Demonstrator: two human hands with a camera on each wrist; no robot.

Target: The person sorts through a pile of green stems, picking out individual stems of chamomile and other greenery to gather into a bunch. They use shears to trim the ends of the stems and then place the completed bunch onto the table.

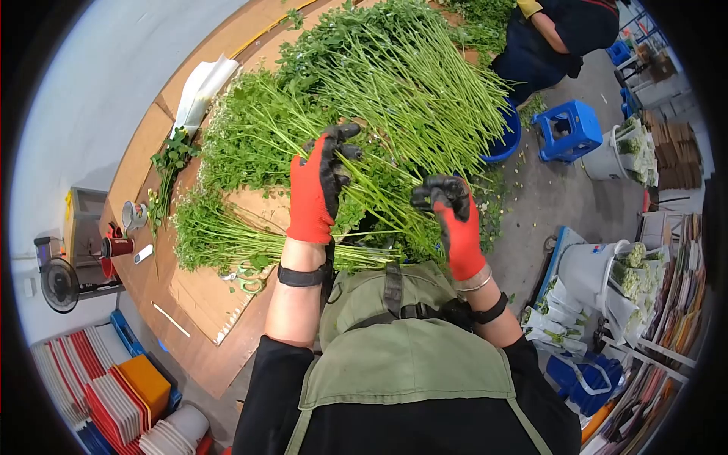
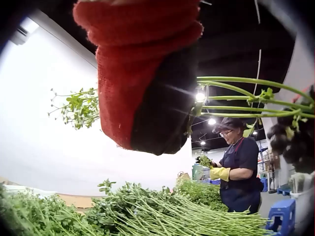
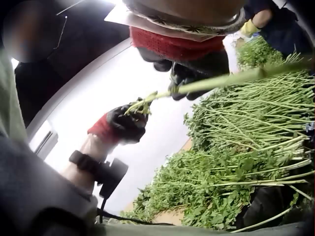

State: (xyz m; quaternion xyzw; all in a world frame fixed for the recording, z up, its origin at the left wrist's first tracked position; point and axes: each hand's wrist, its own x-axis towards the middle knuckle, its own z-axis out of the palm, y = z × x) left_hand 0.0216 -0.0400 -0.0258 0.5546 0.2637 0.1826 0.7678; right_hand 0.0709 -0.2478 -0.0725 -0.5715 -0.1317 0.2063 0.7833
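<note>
My left hand (image 1: 318,178), in a red glove with a black palm, grips several long green flower stems (image 2: 236,109). Their leafy tops with tiny pale buds (image 2: 81,109) stick out on the far side of that fist. My right hand (image 1: 459,224), gloved alike, is to the right at about the same height. In the right wrist view its fingers pinch a thick green stem (image 3: 221,83) that runs across below the cuff. Under both hands lie heaps of cut stems (image 1: 413,87), with a smaller leafy bunch (image 1: 227,235) nearer my apron.
Green-handled scissors (image 1: 252,283) and a white wrapped bundle (image 1: 201,91) lie on the brown table (image 1: 178,299). A blue stool (image 1: 569,130) and a blue tub (image 1: 504,140) stand to the right. Another person (image 2: 241,167) in yellow gloves works at the far end.
</note>
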